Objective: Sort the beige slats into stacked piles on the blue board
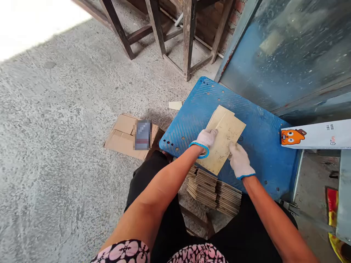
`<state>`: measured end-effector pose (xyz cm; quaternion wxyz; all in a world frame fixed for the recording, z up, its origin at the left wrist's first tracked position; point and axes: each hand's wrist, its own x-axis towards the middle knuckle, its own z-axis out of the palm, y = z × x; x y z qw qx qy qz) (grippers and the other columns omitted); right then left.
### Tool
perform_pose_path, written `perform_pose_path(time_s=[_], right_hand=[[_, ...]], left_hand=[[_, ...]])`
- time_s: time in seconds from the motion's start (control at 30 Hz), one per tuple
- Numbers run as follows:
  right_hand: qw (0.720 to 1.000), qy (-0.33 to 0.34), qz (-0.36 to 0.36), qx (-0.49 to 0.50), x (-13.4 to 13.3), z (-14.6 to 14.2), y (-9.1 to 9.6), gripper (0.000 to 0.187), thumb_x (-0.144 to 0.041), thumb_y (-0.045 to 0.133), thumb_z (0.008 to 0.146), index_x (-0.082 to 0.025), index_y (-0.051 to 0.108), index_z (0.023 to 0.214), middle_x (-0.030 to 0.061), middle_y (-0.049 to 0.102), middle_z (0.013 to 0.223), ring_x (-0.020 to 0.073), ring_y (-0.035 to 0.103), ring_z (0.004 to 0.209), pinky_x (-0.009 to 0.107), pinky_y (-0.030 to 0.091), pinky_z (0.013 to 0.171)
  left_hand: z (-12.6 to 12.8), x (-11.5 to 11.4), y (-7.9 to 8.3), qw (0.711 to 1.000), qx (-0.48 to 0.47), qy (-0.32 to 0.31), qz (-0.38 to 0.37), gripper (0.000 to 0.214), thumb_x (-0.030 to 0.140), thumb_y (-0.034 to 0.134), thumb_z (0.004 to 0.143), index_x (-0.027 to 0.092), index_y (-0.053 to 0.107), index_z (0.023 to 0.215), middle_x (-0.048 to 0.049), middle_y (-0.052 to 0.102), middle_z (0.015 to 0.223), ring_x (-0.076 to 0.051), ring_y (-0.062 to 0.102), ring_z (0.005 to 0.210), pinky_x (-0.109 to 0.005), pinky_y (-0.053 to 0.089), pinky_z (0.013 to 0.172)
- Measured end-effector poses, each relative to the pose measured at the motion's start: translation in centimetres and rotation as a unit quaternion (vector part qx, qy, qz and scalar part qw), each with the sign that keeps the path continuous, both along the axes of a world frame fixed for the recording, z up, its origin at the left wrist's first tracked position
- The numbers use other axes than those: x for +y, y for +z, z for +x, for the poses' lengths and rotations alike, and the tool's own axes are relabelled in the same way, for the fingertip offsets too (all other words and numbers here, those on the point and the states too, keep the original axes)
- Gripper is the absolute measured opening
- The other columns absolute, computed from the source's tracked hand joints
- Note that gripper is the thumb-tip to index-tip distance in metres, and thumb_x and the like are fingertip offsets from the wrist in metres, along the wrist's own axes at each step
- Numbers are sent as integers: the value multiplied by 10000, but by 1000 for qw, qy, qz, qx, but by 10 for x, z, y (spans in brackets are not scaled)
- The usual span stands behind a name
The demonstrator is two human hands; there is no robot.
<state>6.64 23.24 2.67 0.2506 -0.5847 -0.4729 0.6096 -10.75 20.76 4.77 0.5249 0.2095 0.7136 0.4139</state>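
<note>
In the head view, flat tan sheets, speckled with dark marks, lie slightly offset over one another above a blue plastic board. My left hand, in a white glove with a blue cuff, grips them at their left side, its thumb side resting on top. At the right edge, my right hand, gloved the same way, has its fingers and thumb closed on the upper sheet. The undersides of both hands' fingers are hidden. Stacks of similar tan pieces sit between my knees, just below the board's near edge.
A flattened cardboard box lies on the concrete floor at left, with a blurred dark item on it. Wooden stool legs stand behind. A metal panel and a white box border the right. A pale scrap lies nearby.
</note>
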Motion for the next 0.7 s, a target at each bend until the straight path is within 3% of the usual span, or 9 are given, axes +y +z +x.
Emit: perform_pose_path(time_s=[0.17, 0.4, 0.57, 0.7], right_hand=[[998, -4, 44, -44, 18, -4, -30, 535, -570, 687, 772, -253, 652, 1201, 34, 744, 1061, 226, 687, 968, 365, 564, 853], [998, 7, 16, 59, 51, -18, -50, 543, -567, 696, 778, -197, 656, 1173, 66, 754, 1017, 228, 708, 914, 383, 588, 800], [992, -43, -8, 122, 53, -37, -57, 599, -566, 705, 746, -203, 616, 1214, 82, 717, 1174, 230, 710, 943, 375, 593, 798], [991, -40, -7, 128, 56, -48, -57, 600, -561, 684, 759, -212, 593, 1238, 91, 681, 1262, 233, 698, 1005, 362, 592, 803]], left_hand=[[20, 26, -4, 998, 38, -4, -50, 384, 387, 445, 972, 136, 729, 1035, -105, 750, 1015, -219, 680, 929, -272, 505, 757], [19, 46, -7, 975, 199, -86, -51, 424, 385, 492, 936, 209, 586, 1311, -128, 682, 1242, -271, 633, 1160, -326, 483, 933], [14, 57, -12, 948, 278, -137, -69, 463, 423, 550, 891, 202, 555, 1298, -163, 586, 1320, -298, 603, 1195, -360, 480, 965], [6, 59, -13, 936, 309, -154, -70, 549, 504, 615, 848, 190, 530, 1291, -173, 497, 1397, -319, 497, 1309, -367, 452, 1014]])
